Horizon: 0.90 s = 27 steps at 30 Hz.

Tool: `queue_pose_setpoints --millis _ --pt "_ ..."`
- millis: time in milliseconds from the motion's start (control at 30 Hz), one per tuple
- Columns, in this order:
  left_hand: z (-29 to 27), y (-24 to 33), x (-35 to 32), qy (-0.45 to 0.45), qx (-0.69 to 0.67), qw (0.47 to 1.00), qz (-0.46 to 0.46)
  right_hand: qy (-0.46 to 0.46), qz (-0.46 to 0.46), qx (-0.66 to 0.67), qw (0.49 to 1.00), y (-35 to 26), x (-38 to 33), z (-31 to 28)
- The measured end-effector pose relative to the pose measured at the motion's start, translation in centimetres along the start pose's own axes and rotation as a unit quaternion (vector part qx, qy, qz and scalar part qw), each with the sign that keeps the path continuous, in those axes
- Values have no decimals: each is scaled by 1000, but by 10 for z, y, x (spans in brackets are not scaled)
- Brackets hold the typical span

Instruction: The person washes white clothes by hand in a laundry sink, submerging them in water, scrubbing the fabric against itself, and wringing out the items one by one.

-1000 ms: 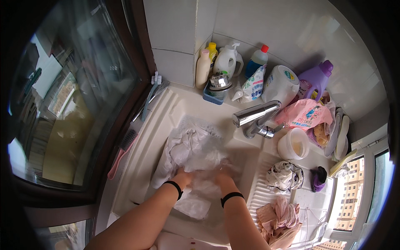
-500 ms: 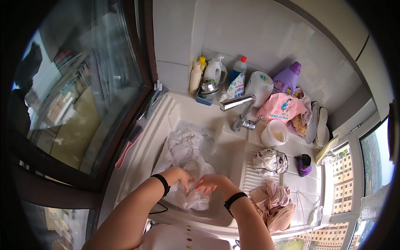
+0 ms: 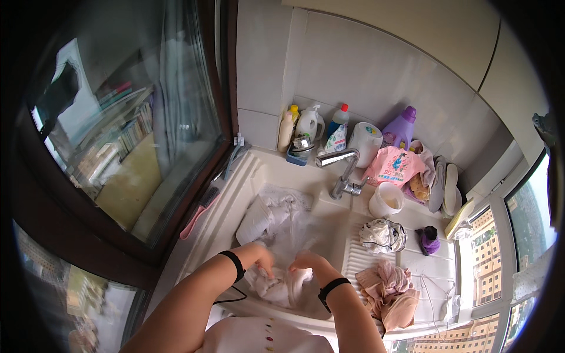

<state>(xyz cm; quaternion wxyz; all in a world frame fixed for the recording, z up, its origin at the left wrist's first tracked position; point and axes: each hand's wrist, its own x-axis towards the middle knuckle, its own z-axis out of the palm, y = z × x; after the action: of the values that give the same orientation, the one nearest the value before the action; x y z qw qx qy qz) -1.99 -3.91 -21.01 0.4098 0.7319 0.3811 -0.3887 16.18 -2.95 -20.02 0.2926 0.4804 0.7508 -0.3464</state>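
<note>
A wet white garment (image 3: 272, 216) lies bunched in the water of a pale sink basin (image 3: 250, 176), its near part drawn up toward me. Over the near half of the sink, my left hand (image 3: 261, 259) points down with its fingers closed on the cloth. Opposite it, my right hand (image 3: 308, 260) is curled around a raised fold of the same garment. The fingertips of both hands are partly hidden by cloth. Behind the basin stands a chrome faucet (image 3: 344, 170), its spout over the sink.
On the ribbed drainboard at right lie a white cloth with dark trim (image 3: 382, 235), pink clothing (image 3: 388, 291), a purple bundle (image 3: 428, 238) and a white tub (image 3: 386, 200). Detergent bottles (image 3: 309, 123) line the wall. A pink brush (image 3: 200, 213) rests on the left ledge beside a dark-framed window.
My fingers, spread apart before, have closed on the white garment. Its near part is now gathered up between my hands. The whole view has shifted slightly.
</note>
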Motion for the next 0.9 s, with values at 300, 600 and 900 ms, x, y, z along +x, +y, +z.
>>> queue_pose_setpoints --millis 300,600,900 --pt "-32 57 -46 261 -437 841 184 278 -114 613 731 4 -104 -80" --pt "-83 68 -104 386 -614 560 401 238 -149 715 640 40 -77 -50" --pt "-91 55 -149 434 -579 636 267 226 -116 709 658 25 -77 -34"
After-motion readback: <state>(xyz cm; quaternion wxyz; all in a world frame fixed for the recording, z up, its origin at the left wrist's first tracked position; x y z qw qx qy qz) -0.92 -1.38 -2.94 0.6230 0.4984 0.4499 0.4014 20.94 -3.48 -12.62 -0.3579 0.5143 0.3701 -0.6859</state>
